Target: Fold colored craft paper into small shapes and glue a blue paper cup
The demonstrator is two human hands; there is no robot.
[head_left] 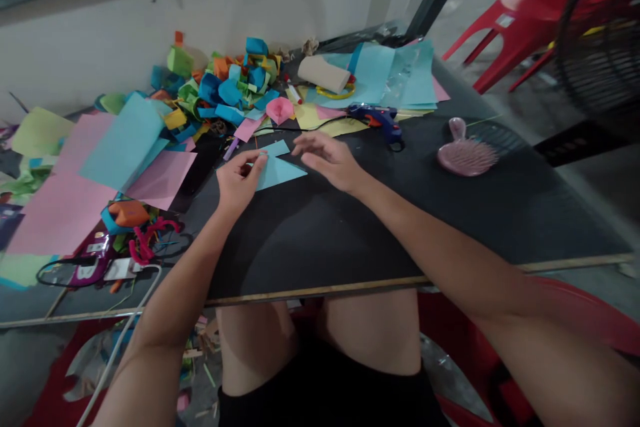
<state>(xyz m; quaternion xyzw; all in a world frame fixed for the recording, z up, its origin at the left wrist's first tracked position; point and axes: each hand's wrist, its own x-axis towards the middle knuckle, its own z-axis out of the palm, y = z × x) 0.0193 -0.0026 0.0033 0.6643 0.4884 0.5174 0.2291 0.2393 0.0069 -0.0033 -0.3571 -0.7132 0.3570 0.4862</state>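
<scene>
A light blue piece of paper (277,174), folded to a pointed shape, is over the dark tabletop in front of me. My left hand (240,177) pinches its upper left corner between thumb and fingers. To the right of the paper, my right hand (325,159) is held with fingers apart and nothing in it. Just behind the paper lies a small light blue strip (277,148). A pink folded paper flower (279,111) sits farther back, beyond both hands.
Colourful folded paper pieces (220,90) are heaped at the back. Pink sheets (75,180) cover the left side. A blue glue gun (377,121) and a pink hairbrush (467,155) lie to the right. A purple corded device (93,257) is near the front left. A fan (600,40) stands beyond the right edge.
</scene>
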